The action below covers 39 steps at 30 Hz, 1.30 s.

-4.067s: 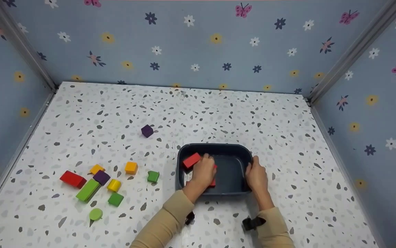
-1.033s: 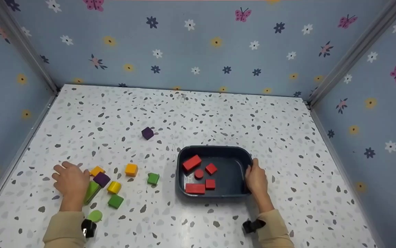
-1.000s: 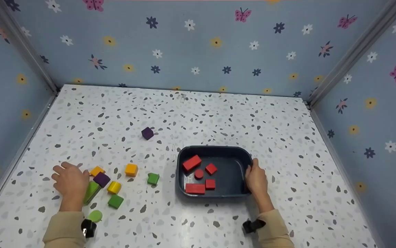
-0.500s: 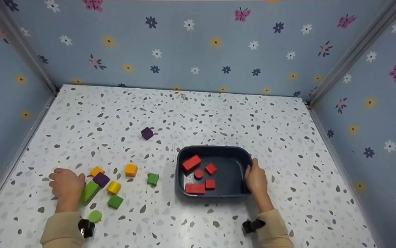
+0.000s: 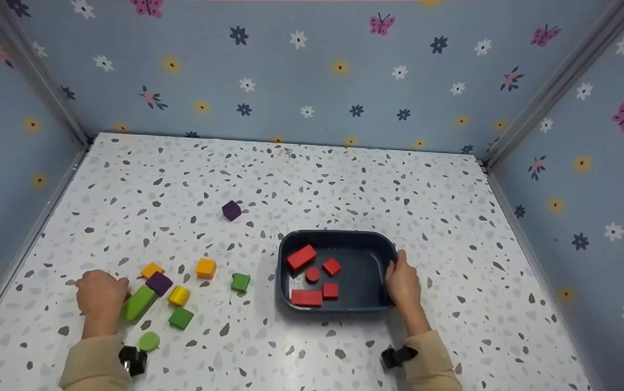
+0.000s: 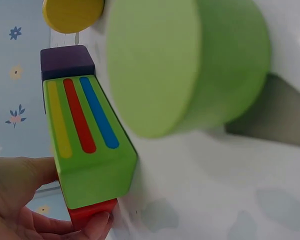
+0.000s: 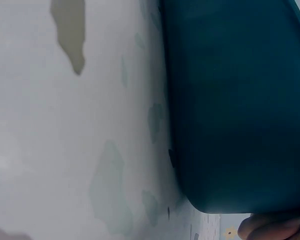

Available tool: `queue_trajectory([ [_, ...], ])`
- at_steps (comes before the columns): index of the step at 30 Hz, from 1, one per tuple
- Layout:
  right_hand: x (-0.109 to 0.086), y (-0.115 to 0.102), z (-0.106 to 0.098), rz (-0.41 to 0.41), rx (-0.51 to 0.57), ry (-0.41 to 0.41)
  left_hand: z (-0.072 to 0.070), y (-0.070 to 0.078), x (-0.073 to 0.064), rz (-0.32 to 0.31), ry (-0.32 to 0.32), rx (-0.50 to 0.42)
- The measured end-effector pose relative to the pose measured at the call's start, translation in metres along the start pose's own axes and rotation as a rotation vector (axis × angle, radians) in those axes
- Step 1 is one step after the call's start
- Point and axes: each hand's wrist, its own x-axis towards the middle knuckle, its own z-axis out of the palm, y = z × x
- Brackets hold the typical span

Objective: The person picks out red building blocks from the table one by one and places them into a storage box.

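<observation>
On the left of the head view, my left hand (image 5: pixel 100 297) is at a red block largely hidden beneath it. The left wrist view shows its thumb and fingers pinching that red block (image 6: pixel 91 212), just behind a long green block (image 6: pixel 85 125) with yellow, red and blue stripes. A purple block (image 5: pixel 158 283) touches the green block's far end. My right hand (image 5: pixel 404 282) grips the right rim of a dark blue plastic tub (image 5: pixel 363 271). Several red blocks (image 5: pixel 301 258) lie in the tub's left half, including a small red cylinder (image 5: pixel 312 275).
Near the green block lie an orange cube (image 5: pixel 206 268), an orange piece (image 5: pixel 152 270), a yellow cylinder (image 5: pixel 179 296), a green cube (image 5: pixel 181 318) and a light green round block (image 5: pixel 149 341). Farther off are another green block (image 5: pixel 240 282) and a purple cube (image 5: pixel 231 210). Patterned walls surround the speckled table (image 5: pixel 344 184).
My left hand has left the tub, gone left to the loose blocks and curled its fingers round the red block. The right hand stays on the tub's rim.
</observation>
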Motion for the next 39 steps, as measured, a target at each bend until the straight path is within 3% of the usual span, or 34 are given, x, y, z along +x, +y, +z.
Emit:
queue_trajectory([
  [7,0.000,0.000,0.000,0.005,0.004,0.012,-0.002,-0.003,-0.002,-0.015,0.008,-0.015],
  [16,-0.001,0.001,0.000,-0.009,0.013,0.025,-0.005,0.006,-0.011,-0.011,0.065,-0.116],
  [30,-0.001,0.001,0.000,-0.022,0.001,0.016,0.000,0.042,-0.041,0.201,0.225,-0.252],
  [39,-0.001,0.001,0.001,-0.010,0.005,0.026,0.004,0.066,-0.063,0.265,0.204,-0.315],
])
